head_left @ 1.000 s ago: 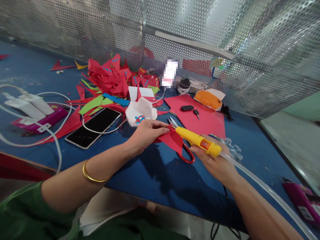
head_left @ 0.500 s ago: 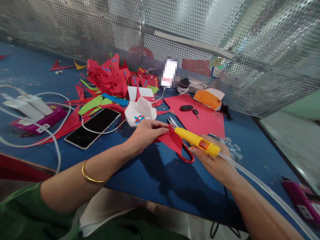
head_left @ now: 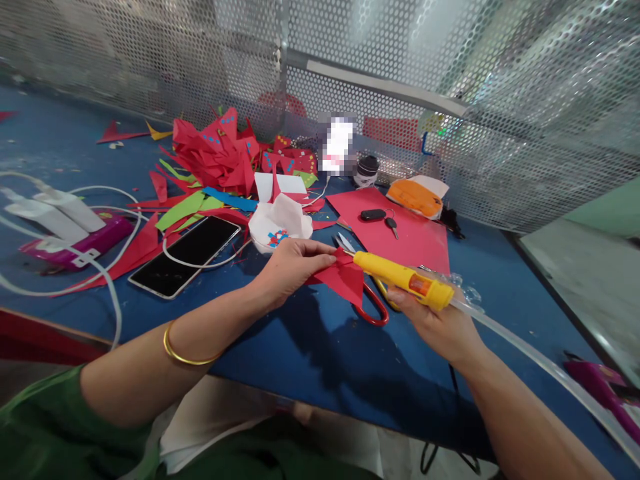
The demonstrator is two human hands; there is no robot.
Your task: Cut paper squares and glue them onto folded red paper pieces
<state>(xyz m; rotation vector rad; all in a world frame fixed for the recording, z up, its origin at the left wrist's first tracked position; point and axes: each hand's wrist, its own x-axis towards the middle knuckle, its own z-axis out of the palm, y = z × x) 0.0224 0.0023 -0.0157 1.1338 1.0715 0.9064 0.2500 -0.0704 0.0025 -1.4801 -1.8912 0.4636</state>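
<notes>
My left hand (head_left: pixel 295 268) pinches a folded piece of red paper (head_left: pixel 344 280) between thumb and fingers. My right hand (head_left: pixel 435 325) is wrapped round a yellow hot glue gun (head_left: pixel 400 275), with a long clear glue stick (head_left: pixel 530 370) running out of its back. The gun's nozzle points left, at the upper edge of the red paper; whether it touches, I cannot tell. Under the paper and gun lie scissors with red handles (head_left: pixel 376 310), their blades partly covered. Just beyond my left hand stands a white paper cup (head_left: pixel 285 217) with small blue and red bits inside.
A black-screened phone (head_left: pixel 187 257) with a white cable lies left. Purple power strips (head_left: pixel 83 241) sit at both sides. Behind are a heap of red paper cut-outs (head_left: pixel 215 153) and a red sheet (head_left: pixel 415 233) with keys (head_left: pixel 374 215). Perforated metal mesh (head_left: pixel 210 73) borders the back.
My right hand and the glue gun have shifted slightly right, drawing the nozzle back a little from the red paper. My left hand stays in place, holding the paper.
</notes>
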